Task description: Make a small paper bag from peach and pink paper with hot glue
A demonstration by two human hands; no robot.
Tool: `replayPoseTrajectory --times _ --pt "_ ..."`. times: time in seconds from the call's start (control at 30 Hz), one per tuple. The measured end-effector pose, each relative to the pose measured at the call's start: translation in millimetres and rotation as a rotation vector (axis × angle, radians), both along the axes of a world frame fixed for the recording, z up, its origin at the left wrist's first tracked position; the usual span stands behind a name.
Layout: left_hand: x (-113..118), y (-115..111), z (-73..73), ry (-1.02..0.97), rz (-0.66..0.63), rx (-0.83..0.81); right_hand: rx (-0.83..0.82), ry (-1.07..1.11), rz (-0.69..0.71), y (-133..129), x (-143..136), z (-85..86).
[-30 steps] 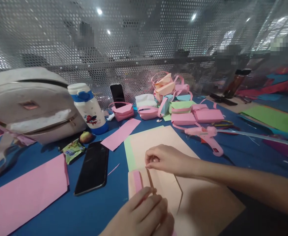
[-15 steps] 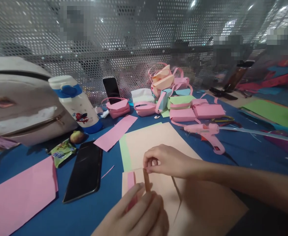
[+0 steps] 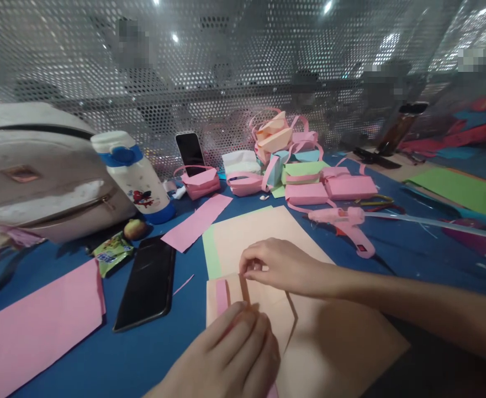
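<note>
My left hand [image 3: 234, 345] is closed at the bottom centre, its fingertips on a narrow raised fold of peach paper [image 3: 268, 301]. At the upper end of that fold, my right hand [image 3: 274, 264] pinches the paper between thumb and fingers. A pink paper strip [image 3: 222, 296] lies on the paper's left part, partly under my left hand. Beneath are a larger peach sheet [image 3: 263, 226] and the edge of a light green sheet [image 3: 211, 254]. My left hand hides the lower part of the folded piece.
A pink glue gun [image 3: 346, 224] lies to the right. Several small paper bags [image 3: 305, 193] stand behind. Leftward are a black phone [image 3: 147, 282], pink paper [image 3: 48, 326], a snack packet [image 3: 112, 253], a bottle [image 3: 133, 179] and a backpack [image 3: 40, 199]. A pink strip [image 3: 197, 221] lies further back.
Both hands have shifted slightly up and keep their hold on the folded paper. The raised fold looks narrower now. The whole view has moved a little.
</note>
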State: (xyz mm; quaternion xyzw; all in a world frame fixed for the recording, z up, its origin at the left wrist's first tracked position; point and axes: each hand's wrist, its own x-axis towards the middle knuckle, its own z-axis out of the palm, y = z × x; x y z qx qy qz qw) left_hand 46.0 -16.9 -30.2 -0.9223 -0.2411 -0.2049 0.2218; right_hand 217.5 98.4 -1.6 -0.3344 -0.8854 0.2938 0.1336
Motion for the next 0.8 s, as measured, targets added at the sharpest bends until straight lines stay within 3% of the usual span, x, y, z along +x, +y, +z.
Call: replayPoseTrajectory --times 0.13,0.33,0.53,0.67,0.8 --pt "8 2 -6.0 -0.047 0.045 0.008 0.156 -0.011 0.022 -2 -1 -3.2" --pt "11 1 -6.9 -0.054 0.106 0.013 0.179 0.010 0.036 -2 -2 -9.2" --pt "4 -5 -1.4 -0.003 0.046 0.038 0.222 -0.031 0.042 -2 1 -12.3" --pt "0 -3 -3.9 0.001 -0.020 0.040 0.282 -0.109 0.103 -2 2 -9.6" --pt "0 2 -8.4 -0.051 -0.002 0.043 0.303 -0.188 0.140 -3 2 -6.7"
